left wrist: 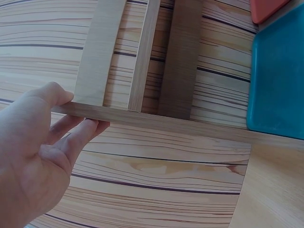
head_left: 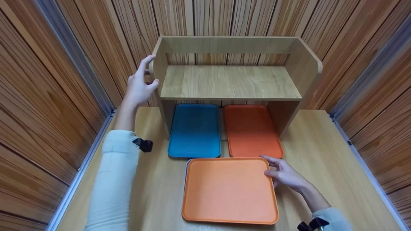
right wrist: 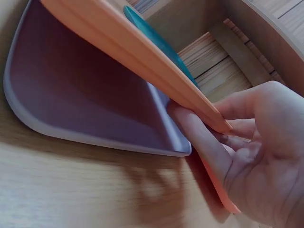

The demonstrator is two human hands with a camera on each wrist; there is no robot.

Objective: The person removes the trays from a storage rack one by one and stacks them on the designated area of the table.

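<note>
- Pinching the left panel of the shelf, the left hand has its grip closed across the panel's edge, with digits on opposite sides of it; this probably serves to steady the shelf.
- In front of the shelf, the right hand grips the orange tray at the corner nearest the shelf's right panel; digits lie above and below it, a pinch that likely lets one hand support that corner.
- The orange tray lies over a purple tray, also in front of the shelf. The right wrist view shows a gap between them on the held side; whether they touch elsewhere I cannot tell.
- Beneath the shelf, a blue tray lies toward the left panel and a red tray toward the right panel, slightly apart. Both point lengthwise out of the shelf, front ends jutting forward, perhaps because they fit side by side that way and are easy to reach.
- The desk under the shelf gives it flat support.
</note>
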